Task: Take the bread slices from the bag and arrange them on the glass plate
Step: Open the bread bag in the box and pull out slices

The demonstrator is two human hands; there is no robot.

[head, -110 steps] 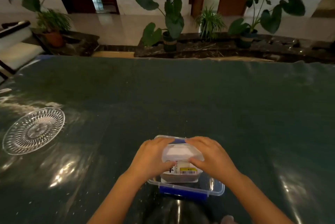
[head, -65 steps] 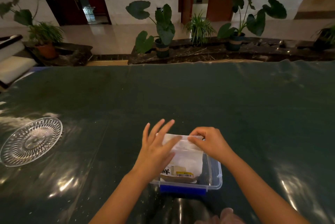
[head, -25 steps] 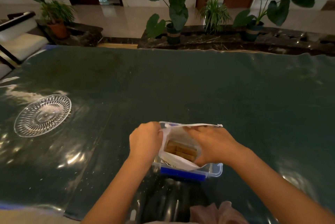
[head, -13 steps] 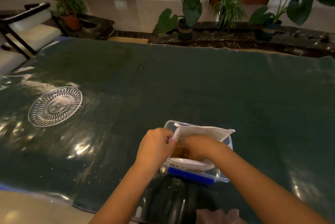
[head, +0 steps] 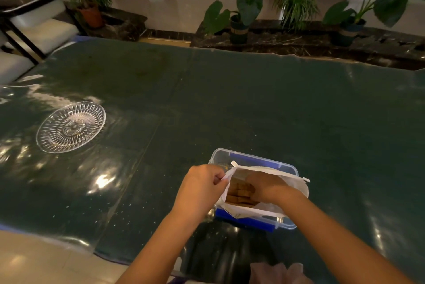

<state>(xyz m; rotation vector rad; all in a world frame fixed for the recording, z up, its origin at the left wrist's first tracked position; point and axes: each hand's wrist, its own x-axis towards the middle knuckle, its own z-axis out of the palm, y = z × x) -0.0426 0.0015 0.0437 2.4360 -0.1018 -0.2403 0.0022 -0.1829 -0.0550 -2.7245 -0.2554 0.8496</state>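
**Bag open, no bread on plate yet**

Early stage. White bread bag (head: 296, 186) sits upright inside a clear plastic container w/ blue clips (head: 243, 156) near the front edge of the worktop (head: 230, 104). Left hand (head: 202, 188) pinches the bag's left rim, pulling the mouth wide. Right hand (head: 264, 188) is down inside the mouth, fingers curled over the brown bread slices (head: 238, 191); can't tell if it actually grips one, fingertips hidden.

Glass plate (head: 70, 127) lies well apart, far left on the worktop, nothing on it.

Done, judging by layout: bag opened. Left: pull out 1st slice, carry it across to the plate, repeat for the rest, arrange. Basically all transfers remain.
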